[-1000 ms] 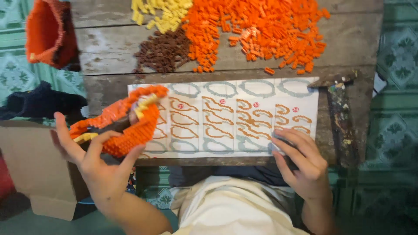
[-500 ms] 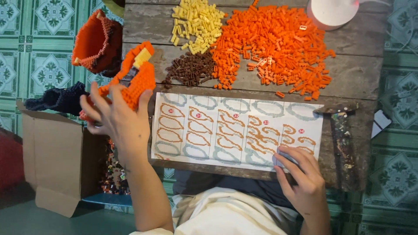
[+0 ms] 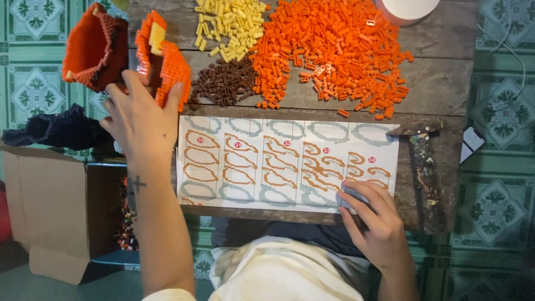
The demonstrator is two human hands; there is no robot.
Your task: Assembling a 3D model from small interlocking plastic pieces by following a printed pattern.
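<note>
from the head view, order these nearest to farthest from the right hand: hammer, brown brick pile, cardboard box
From the right hand:
1. hammer, just to its right on the table edge
2. brown brick pile, up and left, beyond the instruction sheet
3. cardboard box, far left, off the table

White instruction sheet (image 3: 287, 161); brown cardboard box (image 3: 50, 206).
</note>
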